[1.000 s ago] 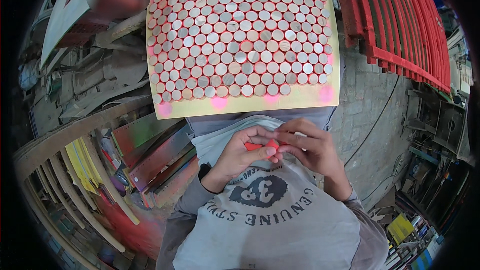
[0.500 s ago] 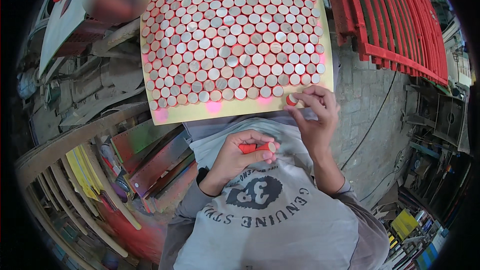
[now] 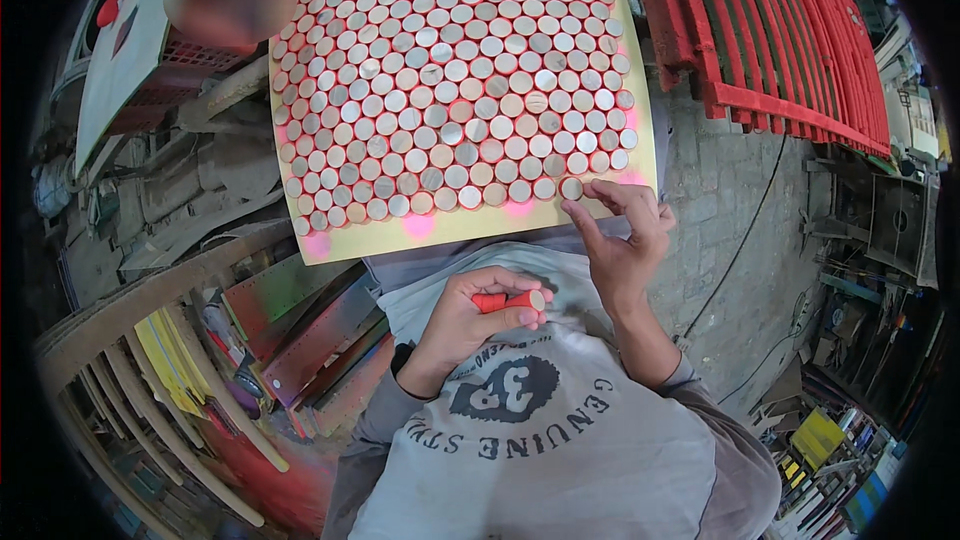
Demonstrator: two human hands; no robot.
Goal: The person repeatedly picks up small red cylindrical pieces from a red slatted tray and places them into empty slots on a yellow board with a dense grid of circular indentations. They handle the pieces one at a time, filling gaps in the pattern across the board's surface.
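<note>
My left hand [image 3: 465, 315] is closed around a few red wooden pegs [image 3: 490, 303], one with its pale round end facing outward. My right hand [image 3: 628, 232] is at the near right part of a pale yellow board [image 3: 450, 225], thumb and forefinger closed about another red peg [image 3: 571, 188]. That peg stands upright at the right end of the nearest row, its pale top facing up. Many red-sided pegs [image 3: 430, 74] with pale round tops stand packed in rows over the board. Fingers partly hide the peg in my right hand.
Red slatted racks [image 3: 800, 50] stand at the far right. On the left are a curved wooden frame [image 3: 150, 280] and stacked coloured boards [image 3: 310, 320]. A red crate [image 3: 190, 55] sits at the far left. A dark cable [image 3: 745, 240] crosses the paved floor on the right.
The peg in my right hand went from tilted, just off the row, to upright at the row's end. The board appears shifted slightly left in view. My left hand keeps its pegs.
</note>
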